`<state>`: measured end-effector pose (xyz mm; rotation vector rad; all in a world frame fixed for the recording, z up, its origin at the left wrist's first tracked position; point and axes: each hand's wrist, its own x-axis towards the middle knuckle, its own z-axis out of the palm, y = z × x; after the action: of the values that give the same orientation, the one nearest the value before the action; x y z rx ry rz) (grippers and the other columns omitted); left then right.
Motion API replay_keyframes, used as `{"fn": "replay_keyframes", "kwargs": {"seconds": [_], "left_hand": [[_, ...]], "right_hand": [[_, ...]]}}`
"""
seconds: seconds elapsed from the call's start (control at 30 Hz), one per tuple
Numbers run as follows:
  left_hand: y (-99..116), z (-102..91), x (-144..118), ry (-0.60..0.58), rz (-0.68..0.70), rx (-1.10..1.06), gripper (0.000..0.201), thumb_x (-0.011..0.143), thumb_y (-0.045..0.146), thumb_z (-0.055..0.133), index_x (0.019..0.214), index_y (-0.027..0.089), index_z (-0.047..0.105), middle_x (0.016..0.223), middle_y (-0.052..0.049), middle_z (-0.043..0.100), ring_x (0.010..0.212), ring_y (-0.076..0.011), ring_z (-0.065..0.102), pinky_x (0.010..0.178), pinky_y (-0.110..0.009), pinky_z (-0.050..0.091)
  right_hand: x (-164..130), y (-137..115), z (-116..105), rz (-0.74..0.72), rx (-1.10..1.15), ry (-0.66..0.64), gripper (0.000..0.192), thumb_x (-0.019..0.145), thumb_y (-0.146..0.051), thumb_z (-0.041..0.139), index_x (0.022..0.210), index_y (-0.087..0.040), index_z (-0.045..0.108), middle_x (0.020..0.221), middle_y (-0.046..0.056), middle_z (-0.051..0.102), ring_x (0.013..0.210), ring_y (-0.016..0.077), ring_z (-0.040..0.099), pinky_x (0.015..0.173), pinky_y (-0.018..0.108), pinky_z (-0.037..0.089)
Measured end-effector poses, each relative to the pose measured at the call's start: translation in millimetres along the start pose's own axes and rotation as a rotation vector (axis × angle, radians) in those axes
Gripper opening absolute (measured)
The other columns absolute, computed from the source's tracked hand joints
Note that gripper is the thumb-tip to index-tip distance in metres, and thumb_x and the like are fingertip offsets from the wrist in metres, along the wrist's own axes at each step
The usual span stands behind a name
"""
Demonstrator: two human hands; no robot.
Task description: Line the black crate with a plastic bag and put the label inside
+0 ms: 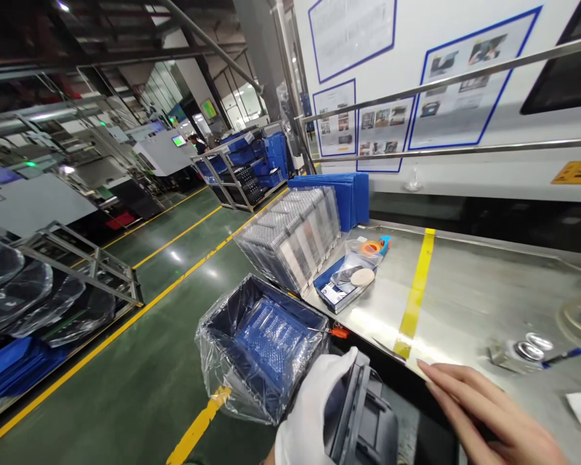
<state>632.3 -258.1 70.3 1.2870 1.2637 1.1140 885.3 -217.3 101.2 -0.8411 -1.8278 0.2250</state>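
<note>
- White glove covers the left hand, near and low in view, wrapped around a dark grey plastic part and clamped on it, held off the front edge of the worktop.
- Bare, the right hand lies just right of the part, fingers stretched out flat and together over the near worktop edge, gripping nothing.
- By my reading the part is in hand and not yet set down anywhere; how much handling is left cannot be told.
- Left of the hands, a blue crate lined with clear film sits low beside the worktop and holds a blue tray; no grey part shows inside it.
- Steel worktop, shiny, with a yellow tape stripe running near to far; small metal rings lie to the right.
- Farther along, a small blue box of oddments, then clear trays stacked on edge and blue sheets behind.
- Beyond, a white wall with blue-framed notices on the right; on the left a green factory floor with yellow lines, racks and machines.
</note>
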Motion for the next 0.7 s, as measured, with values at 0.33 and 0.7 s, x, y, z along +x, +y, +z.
{"fn": "replay_keyframes", "kwargs": {"seconds": [0.33, 0.7], "left_hand": [[-8, -4.2, -7, -0.171, 0.111, 0.168, 0.057, 0.078, 0.047, 0.072, 0.132, 0.033, 0.063, 0.132, -0.005, 0.066, 0.121, -0.0340, 0.059, 0.112, -0.043, 0.042], [36, 7.1, 9, -0.320, 0.294, 0.407, 0.056, 0.085, 0.038, 0.067, 0.139, 0.025, 0.054, 0.126, -0.010, 0.065, 0.112, -0.0281, 0.063, 0.103, -0.041, 0.051]], "right_hand": [[-9, -2, 18, 0.732, 0.583, -0.486, 0.062, 0.092, -0.070, 0.046, 0.056, -0.020, 0.045, 0.057, -0.002, 0.043, 0.054, 0.0104, 0.039, 0.048, 0.019, 0.037], [5, -19, 25, 0.868, 0.658, -0.319, 0.046, 0.069, -0.056, 0.076, 0.099, -0.025, 0.062, 0.092, 0.001, 0.067, 0.086, 0.0211, 0.063, 0.077, 0.026, 0.053]]}}
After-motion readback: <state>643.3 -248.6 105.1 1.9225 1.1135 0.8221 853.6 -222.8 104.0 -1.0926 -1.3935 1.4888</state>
